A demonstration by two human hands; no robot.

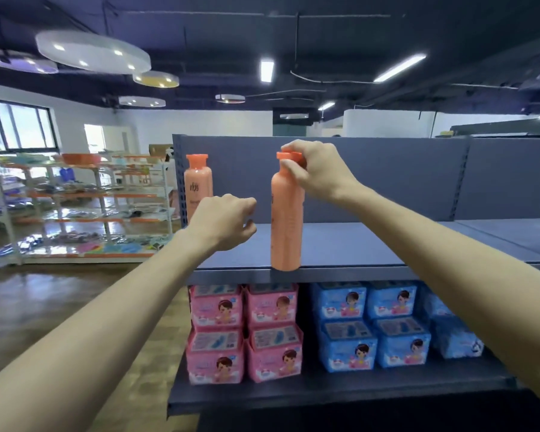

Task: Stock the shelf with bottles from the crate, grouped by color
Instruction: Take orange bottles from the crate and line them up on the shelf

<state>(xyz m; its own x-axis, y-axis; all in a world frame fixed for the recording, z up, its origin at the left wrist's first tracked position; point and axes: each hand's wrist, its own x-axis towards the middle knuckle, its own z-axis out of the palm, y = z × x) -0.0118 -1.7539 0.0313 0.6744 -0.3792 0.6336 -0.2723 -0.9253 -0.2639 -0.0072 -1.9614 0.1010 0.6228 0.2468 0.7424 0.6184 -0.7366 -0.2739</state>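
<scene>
My right hand [317, 171] pinches the orange cap of a peach-orange bottle [286, 219] at frame centre, standing upright at the very front lip of the top shelf [356, 244]. My left hand [223, 221], left of centre, is loosely curled and holds nothing. To do this well: slide the base back from the edge and toward the matching orange-capped bottle [198, 182] standing upright further back, centre-left, partly hidden by my left hand; keep it vertical and steady the body before letting go. The bottle is a tall, smooth plastic cylinder, rounded at the shoulder, likely tippy. The shelf is flat grey-blue metal. Below sit soft pink packs [243, 332] and blue packs [371, 325]. No crate in view.
</scene>
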